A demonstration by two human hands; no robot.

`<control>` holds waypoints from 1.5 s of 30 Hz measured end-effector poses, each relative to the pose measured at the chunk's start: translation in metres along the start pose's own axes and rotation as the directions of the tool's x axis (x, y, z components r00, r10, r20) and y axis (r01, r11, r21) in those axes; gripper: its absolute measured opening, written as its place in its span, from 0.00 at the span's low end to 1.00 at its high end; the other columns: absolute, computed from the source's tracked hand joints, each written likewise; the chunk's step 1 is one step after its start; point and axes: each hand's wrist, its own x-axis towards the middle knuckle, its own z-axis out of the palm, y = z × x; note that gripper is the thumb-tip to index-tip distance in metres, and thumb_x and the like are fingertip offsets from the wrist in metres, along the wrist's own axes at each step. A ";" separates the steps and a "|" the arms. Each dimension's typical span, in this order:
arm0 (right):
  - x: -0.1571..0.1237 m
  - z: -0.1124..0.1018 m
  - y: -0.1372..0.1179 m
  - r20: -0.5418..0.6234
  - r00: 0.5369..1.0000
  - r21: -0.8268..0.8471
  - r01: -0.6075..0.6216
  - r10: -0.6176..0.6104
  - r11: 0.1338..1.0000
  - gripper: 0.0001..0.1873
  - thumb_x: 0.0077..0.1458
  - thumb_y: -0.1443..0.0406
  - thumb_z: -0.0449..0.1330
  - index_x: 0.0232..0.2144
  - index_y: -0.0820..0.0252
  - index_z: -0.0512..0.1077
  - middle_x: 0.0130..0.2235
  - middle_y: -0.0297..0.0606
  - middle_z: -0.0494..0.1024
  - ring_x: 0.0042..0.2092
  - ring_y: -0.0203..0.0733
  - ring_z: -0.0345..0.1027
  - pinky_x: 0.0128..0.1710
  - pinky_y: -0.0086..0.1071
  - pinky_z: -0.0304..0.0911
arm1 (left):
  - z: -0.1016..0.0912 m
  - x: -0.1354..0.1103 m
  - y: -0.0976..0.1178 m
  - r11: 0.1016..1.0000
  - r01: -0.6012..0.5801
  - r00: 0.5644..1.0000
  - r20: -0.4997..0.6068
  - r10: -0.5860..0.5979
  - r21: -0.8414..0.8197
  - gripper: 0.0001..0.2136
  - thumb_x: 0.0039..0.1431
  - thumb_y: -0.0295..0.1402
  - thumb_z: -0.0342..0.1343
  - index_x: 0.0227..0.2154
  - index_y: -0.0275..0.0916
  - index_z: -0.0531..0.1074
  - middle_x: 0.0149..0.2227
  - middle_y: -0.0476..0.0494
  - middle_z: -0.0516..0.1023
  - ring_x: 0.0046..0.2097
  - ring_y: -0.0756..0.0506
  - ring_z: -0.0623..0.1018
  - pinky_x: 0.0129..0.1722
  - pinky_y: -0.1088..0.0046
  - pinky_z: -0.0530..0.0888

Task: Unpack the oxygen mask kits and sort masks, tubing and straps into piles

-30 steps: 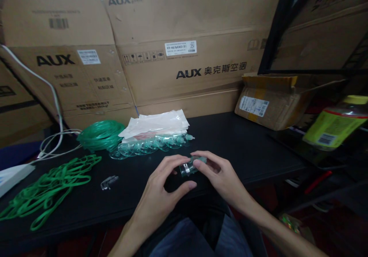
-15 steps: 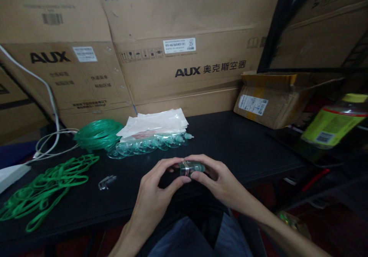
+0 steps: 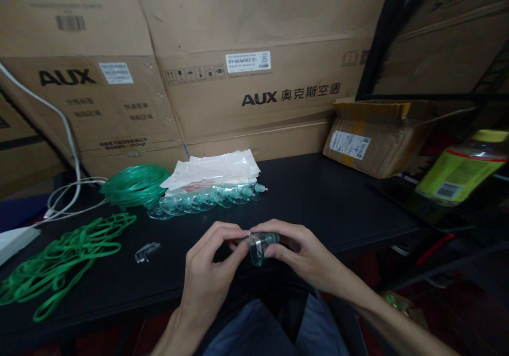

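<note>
Between my hands, at the table's near edge, is a translucent green oxygen mask [image 3: 257, 247] with a shiny metal strip across it. My left hand [image 3: 212, 258] is closed, its thumb and fingertips pinching the mask's left edge. On the other side, my right hand [image 3: 296, 244] grips the mask between thumb and fingers, partly covering it. Small shiny strips [image 3: 147, 251] lie in a little pile left of my left hand. Beyond my hands, a row of similar green masks [image 3: 202, 200] overlaps along the tabletop.
White packets [image 3: 214, 169] are stacked behind the masks. Coiled green tubing [image 3: 135, 183] and tangled green elastic cord [image 3: 75, 258] lie left, near a white cable [image 3: 66, 117]. An open carton [image 3: 369, 138] and a yellow-labelled bottle [image 3: 461, 173] stand right. Large cardboard sheets [image 3: 254, 22] form the back.
The mask has been turned in my hands, and part of it now points down toward me. My left hand has shifted slightly left, its fingertips at the mask's edge.
</note>
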 end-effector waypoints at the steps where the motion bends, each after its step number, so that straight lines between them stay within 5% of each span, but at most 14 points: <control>1: 0.000 0.000 0.001 0.003 1.000 0.009 -0.004 0.004 1.000 0.15 0.61 0.58 0.65 0.49 0.55 0.78 0.48 0.38 0.82 0.50 0.42 0.76 0.52 0.32 0.68 | 0.000 0.000 0.000 1.000 -0.004 1.000 -0.002 0.004 -0.001 0.03 0.61 0.26 0.62 0.33 0.41 0.78 0.33 0.48 0.79 0.35 0.49 0.79 0.34 0.77 0.75; 13: -0.001 0.001 0.008 -0.009 1.000 0.020 0.026 -0.026 0.999 0.14 0.58 0.62 0.69 0.46 0.55 0.78 0.46 0.37 0.81 0.48 0.41 0.76 0.49 0.31 0.67 | 0.000 -0.003 0.003 0.998 -0.056 0.998 0.027 0.056 0.010 0.05 0.60 0.22 0.62 0.32 0.39 0.78 0.32 0.49 0.78 0.33 0.52 0.78 0.29 0.82 0.73; 17: -0.001 0.003 0.008 -0.045 0.998 -0.036 0.039 -0.041 0.999 0.13 0.59 0.63 0.67 0.47 0.55 0.77 0.45 0.36 0.81 0.47 0.40 0.75 0.49 0.30 0.67 | 0.001 -0.001 0.002 0.996 0.094 0.993 0.074 -0.093 -0.012 0.04 0.62 0.27 0.60 0.34 0.41 0.79 0.36 0.49 0.78 0.34 0.52 0.78 0.27 0.83 0.74; 24: -0.003 0.008 0.010 -0.192 0.979 -0.193 0.036 -0.073 0.981 0.13 0.62 0.66 0.63 0.50 0.53 0.75 0.47 0.35 0.80 0.49 0.40 0.74 0.51 0.31 0.66 | 0.001 0.000 0.000 0.900 0.405 0.914 0.082 -0.396 -0.159 0.10 0.66 0.41 0.57 0.37 0.40 0.77 0.34 0.50 0.74 0.28 0.52 0.74 0.21 0.82 0.73; 29: -0.003 0.010 0.013 -0.206 0.963 -0.272 0.114 -0.174 0.955 0.16 0.59 0.70 0.66 0.49 0.53 0.75 0.48 0.36 0.79 0.50 0.40 0.73 0.52 0.31 0.66 | -0.001 0.003 0.003 0.905 0.400 0.902 0.235 -0.361 -0.145 0.11 0.65 0.40 0.57 0.36 0.39 0.79 0.33 0.49 0.76 0.26 0.53 0.73 0.23 0.82 0.73; 45: -0.001 0.006 0.004 -0.194 0.981 -0.221 -0.042 -0.002 0.974 0.13 0.63 0.63 0.61 0.50 0.55 0.75 0.47 0.35 0.81 0.47 0.40 0.75 0.48 0.30 0.66 | -0.001 0.005 0.000 0.942 0.317 0.939 0.180 -0.294 -0.112 0.09 0.64 0.36 0.58 0.40 0.40 0.82 0.34 0.48 0.81 0.35 0.50 0.80 0.36 0.81 0.76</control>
